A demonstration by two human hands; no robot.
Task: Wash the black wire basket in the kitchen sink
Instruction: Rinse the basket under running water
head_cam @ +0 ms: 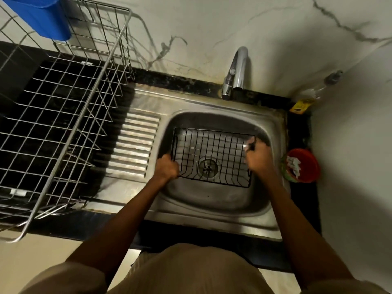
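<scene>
The black wire basket [212, 153] lies in the steel sink [212, 200], over the round drain [208, 167]. My left hand [167, 168] grips the basket's near left corner with curled fingers. My right hand [257, 157] is at the basket's right edge, fingers curled around something pale and blurred, possibly a scrubber, pressed against the wires. The chrome tap [237, 71] stands behind the sink; no water stream is visible.
A large silver wire dish rack [63, 115] stands on the black counter left of the sink's ribbed drainboard [135, 145]. A blue plastic container [42, 15] sits at the rack's far end. A red round tub [302, 165] sits right of the sink, a bottle [316, 90] in the corner.
</scene>
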